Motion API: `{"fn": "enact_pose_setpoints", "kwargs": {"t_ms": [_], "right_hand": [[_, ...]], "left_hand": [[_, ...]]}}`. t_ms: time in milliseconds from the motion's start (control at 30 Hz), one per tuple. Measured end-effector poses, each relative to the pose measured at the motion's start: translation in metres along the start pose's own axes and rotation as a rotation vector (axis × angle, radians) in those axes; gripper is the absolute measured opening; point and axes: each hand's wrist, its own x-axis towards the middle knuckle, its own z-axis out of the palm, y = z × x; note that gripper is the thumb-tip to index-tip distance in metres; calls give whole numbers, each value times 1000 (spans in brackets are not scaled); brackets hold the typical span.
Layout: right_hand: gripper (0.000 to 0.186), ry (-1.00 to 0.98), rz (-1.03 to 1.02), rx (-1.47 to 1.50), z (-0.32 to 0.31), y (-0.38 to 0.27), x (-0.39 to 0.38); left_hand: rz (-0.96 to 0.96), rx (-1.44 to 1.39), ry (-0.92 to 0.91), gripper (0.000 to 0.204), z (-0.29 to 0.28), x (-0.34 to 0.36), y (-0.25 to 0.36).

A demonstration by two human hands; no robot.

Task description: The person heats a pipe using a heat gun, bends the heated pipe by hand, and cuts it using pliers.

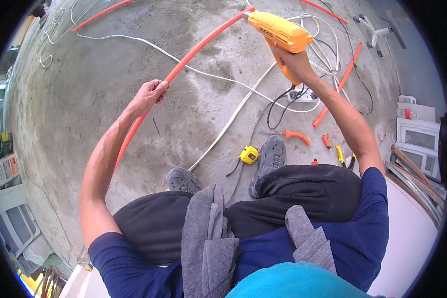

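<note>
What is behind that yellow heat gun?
Concrete floor and white cables show around the heat gun; whatever its body and the right hand cover can't be seen.

Seeing smooth plastic on pipe (196, 49) and heat gun (283, 32), rough matt concrete on floor (193, 114), probably metal at nozzle (246, 15).

Short dark lettering (266, 31) is printed along the side of the yellow-orange heat gun (286, 35).

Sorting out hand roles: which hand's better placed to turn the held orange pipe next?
Probably the left: the left hand grips the orange pipe, while the right hand is taken up with the yellow heat gun, its nozzle close to the pipe's far end.
</note>
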Motion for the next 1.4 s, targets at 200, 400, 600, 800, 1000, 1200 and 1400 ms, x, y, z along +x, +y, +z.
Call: {"fn": "enact_pose_setpoints", "kwargs": {"t_ms": [200,400,600,800,1000,1200,1400], "right_hand": [[15,31,36,-17,11,-8,-7],[12,-94,13,30,20,-13,-19],[13,-119,38,42,33,-21,-32],[28,-205,29,39,41,-26,-37],[38,-193,-64,12,53,-29,-42],[40,-243,-34,-79,68,-32,-45],[45,-258,-287,-197,77,-35,-53]], "left_hand": [[3,9,-16,40,-5,-2,-6],[5,-80,2,43,-3,-1,-6],[-10,-76,34,49,-2,-1,-1],[-14,-46,38,43,-3,0,-2],[-9,-60,25,39,-2,3,-3],[-13,-50,15,37,-7,0,-6],[-5,-44,6,36,-4,-2,0]]}}
